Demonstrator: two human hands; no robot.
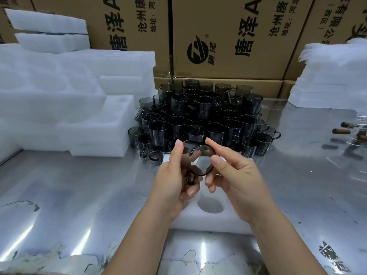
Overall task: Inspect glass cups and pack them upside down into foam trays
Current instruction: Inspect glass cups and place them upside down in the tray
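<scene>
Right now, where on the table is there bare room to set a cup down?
Bare steel table lies left of the foam tray, in front of the left foam stack, and right of the tray, toward the right foam stack. The tray's near pocket is empty. Crowded: the cup pile at the back.

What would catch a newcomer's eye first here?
The big cluster of smoky grey glass cups on the steel table, against the cardboard boxes. In front, the left hand and right hand hold one cup above a white foam tray.
</scene>
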